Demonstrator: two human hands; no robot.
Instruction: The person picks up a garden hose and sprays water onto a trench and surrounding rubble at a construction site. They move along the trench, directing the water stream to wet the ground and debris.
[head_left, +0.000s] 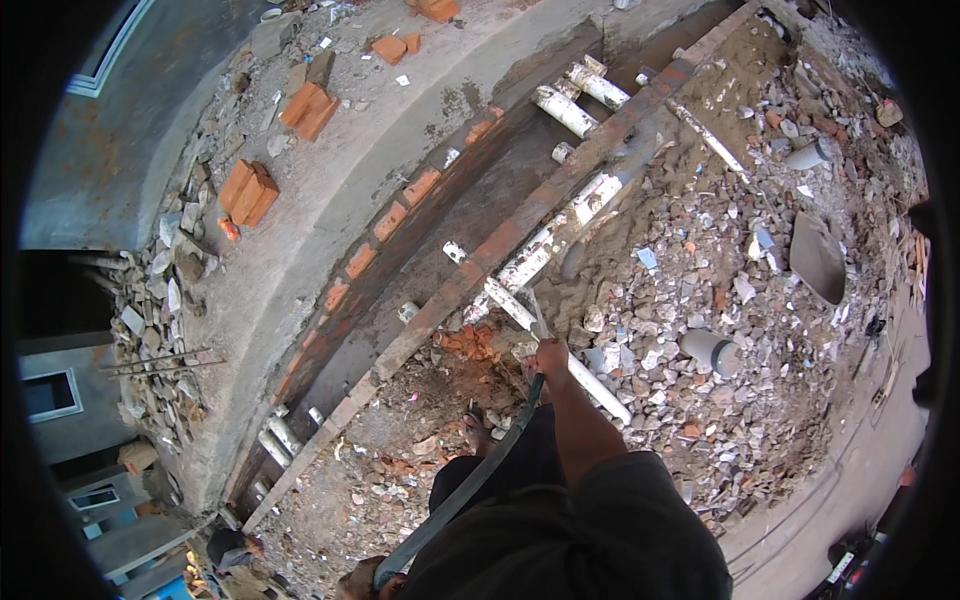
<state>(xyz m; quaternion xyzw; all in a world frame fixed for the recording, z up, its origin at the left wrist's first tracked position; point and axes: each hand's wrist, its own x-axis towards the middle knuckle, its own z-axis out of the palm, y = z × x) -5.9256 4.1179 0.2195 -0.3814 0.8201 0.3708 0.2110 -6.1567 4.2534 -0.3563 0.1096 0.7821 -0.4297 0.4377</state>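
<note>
A dark grey-green hose [470, 487] runs up in a curve from the lower edge across my legs. My right hand [552, 362] is closed around its upper end, and a thin pale streak, apparently water, comes off just beyond the fingers. Down at the lower edge, my left hand [360, 580] is wrapped round the hose, partly cut off by the picture. Beneath the right hand lies a dirt-smeared white pipe [598, 388] on the rubble. A thicker muddy white pipe [535, 258] lies along the brick wall just ahead, close to wet, broken reddish bricks [470, 343].
A brick-edged trench [470, 205] crosses diagonally, with several white pipe stubs [565, 112] at its wall. Loose rubble [690, 300] covers the right side, with a metal pan [817, 258] and grey pipe piece [710, 352]. Orange bricks [248, 192] sit beyond. Another person [230, 548] is at lower left.
</note>
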